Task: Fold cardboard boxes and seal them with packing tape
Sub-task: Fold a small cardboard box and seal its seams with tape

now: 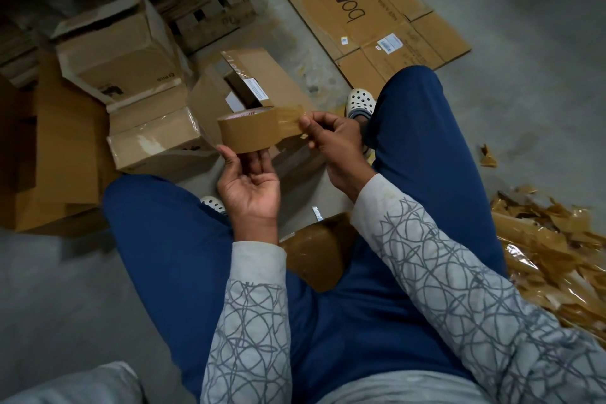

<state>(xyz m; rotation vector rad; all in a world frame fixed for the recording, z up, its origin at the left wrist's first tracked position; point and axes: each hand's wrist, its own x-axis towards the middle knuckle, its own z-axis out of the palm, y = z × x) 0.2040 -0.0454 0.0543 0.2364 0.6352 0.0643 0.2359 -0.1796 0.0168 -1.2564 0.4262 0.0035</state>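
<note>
The sheet [377, 20] is lying flat at the upper right of the frame. The open box [262, 75] is sitting at centre, just behind the hands, with its flaps not yet closed. Another box [314, 252] is showing at lower centre between the person's legs, partly hidden. The scraps [551, 249] are lying heaped at the right edge (a hint, I judge, of how easily this tape spoils). The roll [249, 136] is being held in the air at mid-frame, in front of the open box. The left hand [249, 180] is gripping it from beneath, thumb on its outer face and fingers curling up against its underside. The right hand [331, 138] is pinching the strip [290, 121] between thumb and fingertips, and the strip is standing short and taut off the roll's right side. As I judge it, several things are threatening here. A slanted pull could split the strip lengthwise. Any slack could let it fold onto itself or cling to the fingers or a sleeve. The hold from below is looking light, so a hard tug could jerk the roll free. With the flaps open, a long strip is lacking a place to land.
</note>
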